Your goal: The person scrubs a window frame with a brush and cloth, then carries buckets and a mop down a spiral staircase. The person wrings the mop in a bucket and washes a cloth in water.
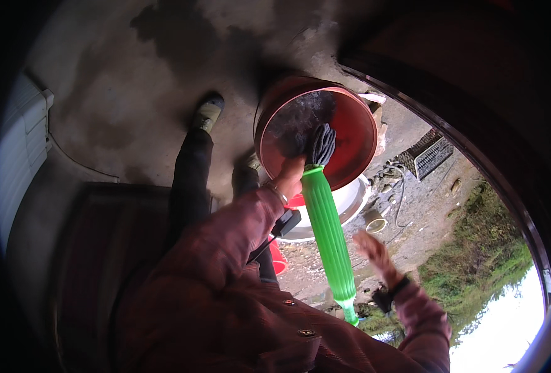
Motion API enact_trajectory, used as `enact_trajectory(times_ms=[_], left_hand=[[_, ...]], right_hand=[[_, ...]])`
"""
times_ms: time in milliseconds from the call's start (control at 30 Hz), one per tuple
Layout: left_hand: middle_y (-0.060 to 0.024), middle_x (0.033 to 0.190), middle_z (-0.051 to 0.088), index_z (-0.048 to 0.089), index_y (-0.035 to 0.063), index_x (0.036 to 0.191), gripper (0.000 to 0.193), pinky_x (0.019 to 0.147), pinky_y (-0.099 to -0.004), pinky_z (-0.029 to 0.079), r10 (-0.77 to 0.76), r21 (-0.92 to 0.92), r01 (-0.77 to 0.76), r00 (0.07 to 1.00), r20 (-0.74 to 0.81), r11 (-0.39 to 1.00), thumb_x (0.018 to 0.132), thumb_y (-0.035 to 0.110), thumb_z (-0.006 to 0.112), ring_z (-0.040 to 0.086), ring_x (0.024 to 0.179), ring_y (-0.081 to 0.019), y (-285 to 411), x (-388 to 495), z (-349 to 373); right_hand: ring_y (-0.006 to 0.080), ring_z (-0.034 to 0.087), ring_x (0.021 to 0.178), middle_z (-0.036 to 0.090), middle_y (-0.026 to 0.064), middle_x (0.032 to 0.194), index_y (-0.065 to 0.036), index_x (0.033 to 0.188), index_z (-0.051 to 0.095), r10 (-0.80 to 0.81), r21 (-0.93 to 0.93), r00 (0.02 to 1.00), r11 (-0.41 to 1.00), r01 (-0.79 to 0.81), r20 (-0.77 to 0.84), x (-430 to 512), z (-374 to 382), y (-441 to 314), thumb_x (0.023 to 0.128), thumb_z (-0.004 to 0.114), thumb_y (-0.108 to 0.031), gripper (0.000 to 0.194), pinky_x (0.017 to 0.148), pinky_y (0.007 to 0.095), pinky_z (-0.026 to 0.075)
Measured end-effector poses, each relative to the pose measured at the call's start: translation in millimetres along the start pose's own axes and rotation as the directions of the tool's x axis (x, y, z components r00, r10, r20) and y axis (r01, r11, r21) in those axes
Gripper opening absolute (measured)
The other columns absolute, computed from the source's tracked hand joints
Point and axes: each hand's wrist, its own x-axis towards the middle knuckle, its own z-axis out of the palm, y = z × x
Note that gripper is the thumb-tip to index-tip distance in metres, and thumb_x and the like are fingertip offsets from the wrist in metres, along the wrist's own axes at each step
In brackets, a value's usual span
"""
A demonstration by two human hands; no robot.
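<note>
My left hand [292, 176] grips the neck of a twist mop, where dark grey strands [323, 142] come out of a ribbed green plastic sleeve [327, 224]. The strands hang over the mouth of a reddish bucket [357, 144], whose inside looks dark and wet. From there the sleeve slants down through the view to a narrow end. Off to the right of the sleeve, my right hand [373, 254] is blurred, with its fingers apart and nothing in it. A dark strap circles my right wrist.
A pale basin [357, 203] sits beside the bucket, with red plastic [278, 257] nearby. Outside the dark door frame [448, 114] lie a black crate [427, 153], a hose [402, 196] and a small pail [375, 222]. My shoe [208, 114] stands on the stained floor.
</note>
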Motion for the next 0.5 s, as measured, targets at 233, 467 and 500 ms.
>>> enact_trajectory(times_ms=[233, 467, 500], left_hand=[[-0.0076, 0.078, 0.063, 0.063, 0.004, 0.092, 0.019, 0.061, -0.0325, 0.052, -0.057, -0.018, 0.059, 0.996, 0.075, 0.998, 0.09, 0.022, 0.055, 0.062, 0.067, -0.0181, 8.0, -40.8, 23.9], [-0.0047, 0.09, 0.059, 0.057, 0.0042, 0.103, 0.018, 0.064, -0.0303, 0.051, 0.134, 0.23, -0.126, 0.991, -0.018, 0.965, 0.089, 0.015, 0.056, 0.06, 0.077, -0.0148, -4.6, -19.2, 13.5], [-0.0047, 0.092, 0.059, 0.056, 0.0048, 0.104, 0.018, 0.064, -0.0304, 0.05, 0.179, 0.248, -0.165, 0.983, -0.032, 0.955, 0.089, 0.015, 0.055, 0.06, 0.077, -0.0146, -11.0, -12.5, 10.9]], right_hand=[[0.0215, 0.048, 0.119, 0.05, 0.0078, 0.128, -0.009, 0.146, 0.012, 0.058, 0.653, 0.985, 0.742, -0.153, 0.165, 218.5, 33.8, -83.8, 0.089, 0.064, -0.029, 0.079, 0.102, 0.043, 0.038], [0.0175, 0.055, 0.108, 0.057, 0.0051, 0.12, -0.007, 0.127, 0.048, -0.06, 0.633, 0.949, 0.758, -0.158, 0.308, 259.7, 46.3, -109.9, 0.079, 0.076, -0.022, 0.058, 0.095, 0.0347, 0.044], [0.0181, 0.054, 0.109, 0.056, 0.0065, 0.121, -0.005, 0.127, 0.048, -0.032, 0.611, 0.953, 0.774, -0.167, 0.301, 262.0, 46.3, -110.0, 0.076, 0.078, -0.019, 0.06, 0.096, 0.035, 0.043]])
